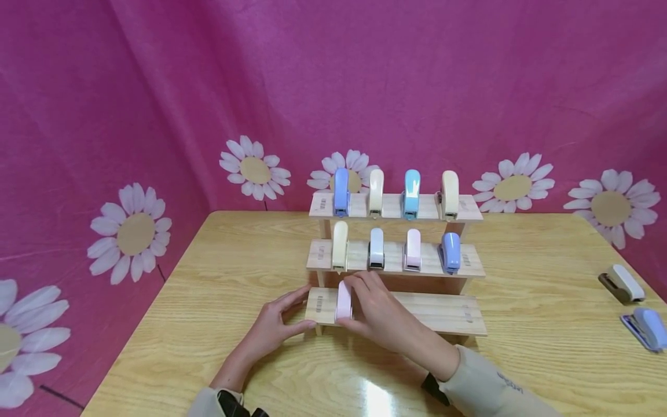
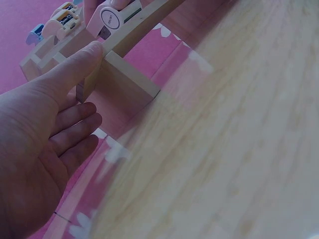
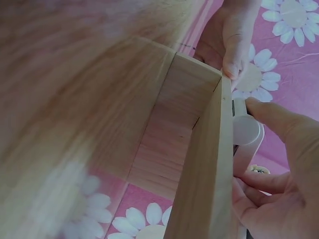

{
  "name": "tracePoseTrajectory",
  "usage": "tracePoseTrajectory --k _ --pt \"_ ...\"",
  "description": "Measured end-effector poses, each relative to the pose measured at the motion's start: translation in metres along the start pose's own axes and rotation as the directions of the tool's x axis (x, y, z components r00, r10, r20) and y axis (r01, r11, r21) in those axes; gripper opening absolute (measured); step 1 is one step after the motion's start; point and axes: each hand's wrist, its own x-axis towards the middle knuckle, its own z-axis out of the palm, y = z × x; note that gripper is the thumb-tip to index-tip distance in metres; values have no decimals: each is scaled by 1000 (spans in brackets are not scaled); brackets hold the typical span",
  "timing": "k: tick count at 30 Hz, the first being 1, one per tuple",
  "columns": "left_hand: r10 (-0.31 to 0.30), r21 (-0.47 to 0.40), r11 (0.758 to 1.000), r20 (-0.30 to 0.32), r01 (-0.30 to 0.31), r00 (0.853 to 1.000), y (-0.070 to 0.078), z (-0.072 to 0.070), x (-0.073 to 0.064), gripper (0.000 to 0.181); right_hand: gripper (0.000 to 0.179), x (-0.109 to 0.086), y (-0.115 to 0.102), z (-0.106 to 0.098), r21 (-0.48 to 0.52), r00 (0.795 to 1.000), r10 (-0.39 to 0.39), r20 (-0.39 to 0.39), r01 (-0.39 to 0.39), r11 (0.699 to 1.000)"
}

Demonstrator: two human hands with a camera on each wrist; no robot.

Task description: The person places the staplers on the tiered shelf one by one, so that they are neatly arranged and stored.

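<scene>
On the lowest step of a wooden three-step display stand [image 1: 438, 313], a pale pink stapler [image 1: 344, 301] stands near the left end. My right hand [image 1: 385, 315] grips this stapler between thumb and fingers; its round white side [image 3: 246, 130] shows in the right wrist view. My left hand [image 1: 273, 324] spans the left end of that step, thumb at the front corner and fingers extended toward the back. In the left wrist view, the left thumb rests at the board's corner, with the other fingers loosely bent below.
Staplers in blue, cream, white and pink line the two upper steps, including a light blue stapler [image 1: 411, 191] on top. At the far right of the wooden table [image 1: 250, 249] lie a white-and-brown stapler [image 1: 622, 284] and a blue stapler [image 1: 646, 329]. Behind hangs a pink flowered cloth [image 1: 365, 75].
</scene>
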Motion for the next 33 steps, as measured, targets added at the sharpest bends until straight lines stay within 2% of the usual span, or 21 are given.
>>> tracePoseTrajectory --k 4,8,13,18,22,27,29,33 --pt "7 -6 1000 -2 -7 1000 -1 1 0 71 66 -1 2 2 -6 999 -20 -27 19 1000" --pt "14 -9 1000 7 -14 1000 -1 1 1 72 69 -5 3 0 -39 993 -78 -93 75 996" --pt "6 6 1000 5 -6 1000 -2 1 0 72 66 -12 6 -13 17 977 -154 -149 159 987" --pt "-19 13 1000 -2 19 1000 -1 0 0 74 59 -21 20 -31 81 937 -247 -245 274 958" --pt "-27 2 1000 5 27 1000 0 0 0 74 59 -32 38 -46 106 904 -270 -333 321 941" --pt "-37 5 999 0 37 999 0 1 0 73 62 -52 66 -68 100 862 -259 -436 332 938" --pt "-40 7 999 -5 40 999 0 1 0 73 62 -62 79 -77 91 860 -239 -450 311 946" --pt "-40 -4 999 -3 40 999 -1 2 0 72 66 -85 104 -94 35 872 -177 -457 216 976"
